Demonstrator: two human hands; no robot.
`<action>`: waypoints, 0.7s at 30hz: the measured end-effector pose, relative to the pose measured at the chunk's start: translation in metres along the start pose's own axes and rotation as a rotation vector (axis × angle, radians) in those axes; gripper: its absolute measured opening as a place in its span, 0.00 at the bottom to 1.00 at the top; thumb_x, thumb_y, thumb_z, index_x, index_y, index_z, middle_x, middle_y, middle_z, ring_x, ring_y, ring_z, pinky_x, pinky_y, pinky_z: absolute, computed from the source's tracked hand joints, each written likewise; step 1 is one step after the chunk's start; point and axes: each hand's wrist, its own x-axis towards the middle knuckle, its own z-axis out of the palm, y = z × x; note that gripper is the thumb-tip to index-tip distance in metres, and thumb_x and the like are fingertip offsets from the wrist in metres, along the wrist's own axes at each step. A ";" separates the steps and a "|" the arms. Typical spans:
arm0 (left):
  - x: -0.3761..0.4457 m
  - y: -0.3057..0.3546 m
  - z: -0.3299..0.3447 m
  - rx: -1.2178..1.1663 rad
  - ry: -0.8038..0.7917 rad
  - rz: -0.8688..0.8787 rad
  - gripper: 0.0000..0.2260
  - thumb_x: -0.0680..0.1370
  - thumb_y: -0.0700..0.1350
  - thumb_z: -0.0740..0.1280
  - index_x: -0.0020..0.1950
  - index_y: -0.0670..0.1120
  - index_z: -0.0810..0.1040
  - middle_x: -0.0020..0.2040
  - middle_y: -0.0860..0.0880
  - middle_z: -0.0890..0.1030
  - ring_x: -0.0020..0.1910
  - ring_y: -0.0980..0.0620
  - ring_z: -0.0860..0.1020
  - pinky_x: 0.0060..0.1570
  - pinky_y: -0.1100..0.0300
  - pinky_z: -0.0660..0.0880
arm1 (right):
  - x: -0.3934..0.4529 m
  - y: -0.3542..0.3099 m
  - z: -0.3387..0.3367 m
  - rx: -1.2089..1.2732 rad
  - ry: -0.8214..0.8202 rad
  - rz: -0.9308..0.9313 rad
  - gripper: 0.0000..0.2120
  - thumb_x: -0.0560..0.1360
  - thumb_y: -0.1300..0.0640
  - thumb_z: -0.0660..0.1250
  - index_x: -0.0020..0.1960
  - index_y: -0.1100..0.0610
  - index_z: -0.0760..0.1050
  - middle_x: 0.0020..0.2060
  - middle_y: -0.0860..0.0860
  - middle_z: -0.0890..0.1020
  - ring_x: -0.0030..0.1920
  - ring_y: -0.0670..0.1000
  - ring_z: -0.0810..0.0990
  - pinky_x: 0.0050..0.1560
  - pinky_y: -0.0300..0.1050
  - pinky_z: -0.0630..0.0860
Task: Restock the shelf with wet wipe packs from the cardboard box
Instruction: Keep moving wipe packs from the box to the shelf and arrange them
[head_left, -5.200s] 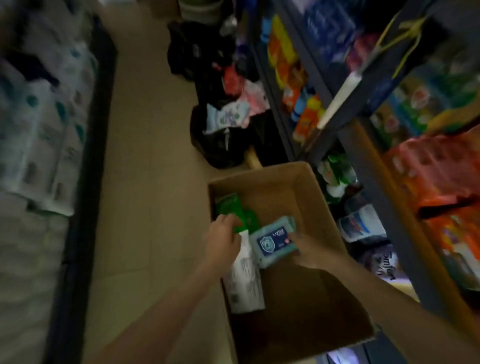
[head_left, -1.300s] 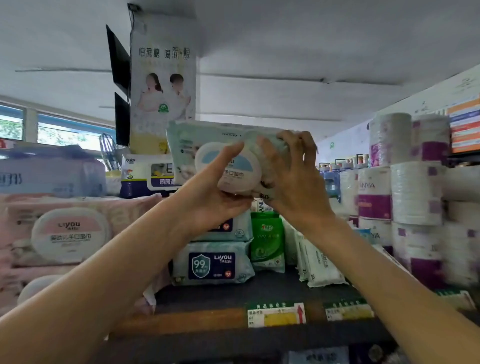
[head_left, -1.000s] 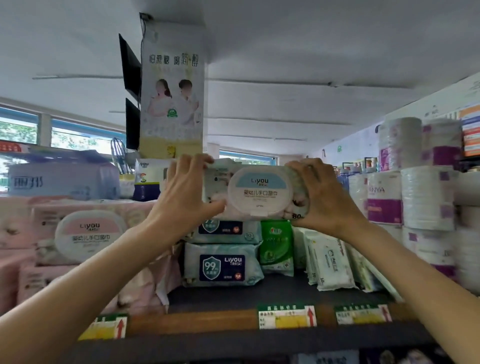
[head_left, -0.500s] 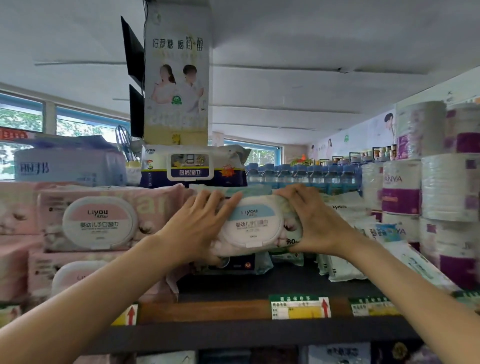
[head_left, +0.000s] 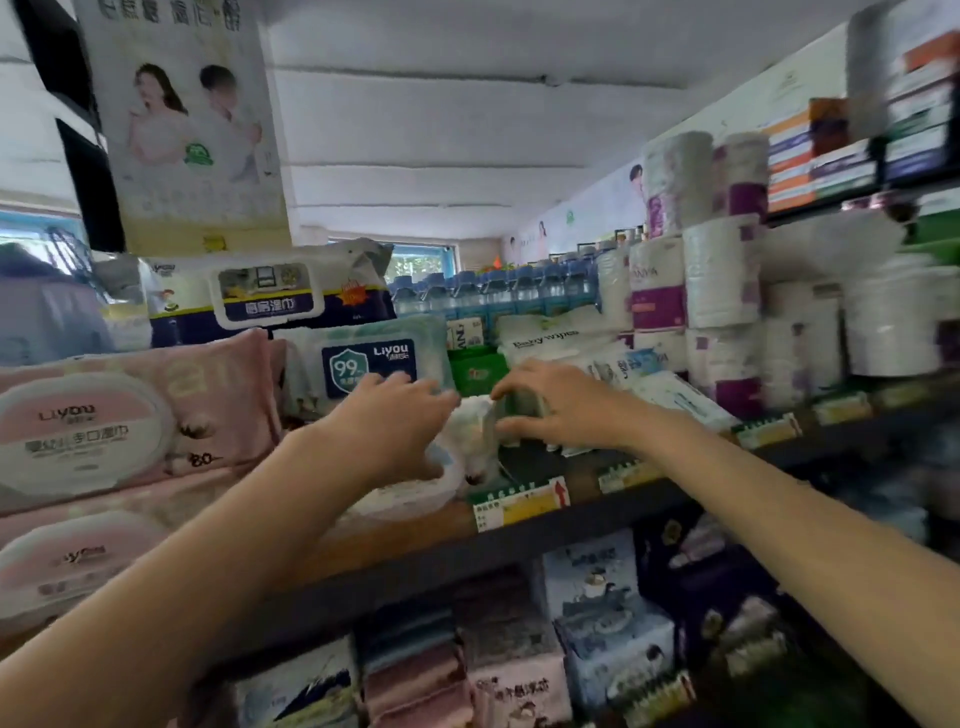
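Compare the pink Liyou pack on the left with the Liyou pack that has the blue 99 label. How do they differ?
The pink Liyou pack has pink wrapping; the blue-label Liyou pack has pale greenish wrapping. The pink pack carries a big oval lid, the other a dark blue rectangular label with a shield. The left hand overlaps only the blue-label pack. Both show the Liyou name.

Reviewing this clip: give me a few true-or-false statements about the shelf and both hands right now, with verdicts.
1. The left hand rests on a wipe pack lying on the shelf. True.
2. The right hand is down in the cardboard box. False: it reaches onto the shelf; no box is visible.
3. Pink Liyou packs are stacked to the left. True.
4. Toilet paper rolls sit left of the hands. False: they stand on the right.
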 end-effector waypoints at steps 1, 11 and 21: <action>0.001 0.018 -0.008 -0.028 0.088 0.071 0.28 0.76 0.56 0.63 0.72 0.49 0.59 0.69 0.48 0.68 0.68 0.45 0.68 0.66 0.49 0.65 | -0.018 0.003 -0.004 -0.002 0.063 0.058 0.20 0.75 0.46 0.64 0.64 0.53 0.72 0.61 0.51 0.74 0.62 0.50 0.71 0.60 0.43 0.67; -0.058 0.328 -0.018 -0.335 0.060 1.039 0.21 0.78 0.53 0.60 0.69 0.46 0.65 0.63 0.44 0.72 0.61 0.43 0.73 0.58 0.49 0.73 | -0.439 -0.007 -0.058 -0.142 -0.021 1.206 0.13 0.78 0.50 0.61 0.54 0.58 0.78 0.47 0.52 0.80 0.52 0.53 0.78 0.48 0.41 0.67; -0.273 0.607 -0.070 -0.249 0.066 1.748 0.18 0.80 0.47 0.58 0.70 0.45 0.65 0.67 0.45 0.73 0.65 0.44 0.73 0.60 0.52 0.70 | -0.803 -0.157 -0.019 0.032 -0.087 2.015 0.18 0.77 0.46 0.58 0.45 0.60 0.78 0.45 0.58 0.82 0.47 0.58 0.81 0.50 0.50 0.76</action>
